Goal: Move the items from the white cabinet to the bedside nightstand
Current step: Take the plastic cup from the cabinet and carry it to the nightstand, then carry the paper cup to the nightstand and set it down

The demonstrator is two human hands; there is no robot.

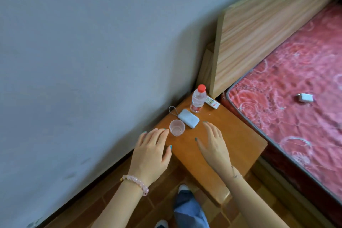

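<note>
Nightstand (233,135), orange-brown wood, sits mid-frame in the corner btw the grey wall (83,52) and the bed. 4 items on its top, all toward the upper-left part:
- Water bottle (198,99), clear w/ red cap, upright, at the back corner near the headboard (268,33).
- Small white box (213,102) w/ green/red print, lying flat just right of the bottle, partly behind it. Text too small to read.
- White power bank (189,118), flat, just below-left of the bottle, its grey lanyard loop (173,111) trailing toward the wall.
- Clear plastic cup (177,127), upright, just left-below the power bank, near the nightstand's wall-side edge.

L hand (151,152): lower centre-left, palm down, fingers straight and relaxed, holding nothing. Fingertips right beside the cup; can't tell if they touch it. Pink bead bracelet (137,183) on the wrist.

R hand (212,142): centre, palm down over the nightstand top, fingers spread, empty. Its tips are just below the power bank, not on it. Resting on the wood or hovering: can't tell. Thin chain bracelet (236,173) on the wrist.

The hands are apart, w/ bare wood btw them.

Right of frame: red patterned mattress (296,144) w/ a small white charger (306,97) lying on it, well apart from the nightstand. Bottom centre: blue jeans leg (188,209) and a white shoe (183,188) on the brown tiled floor (129,209).
</note>
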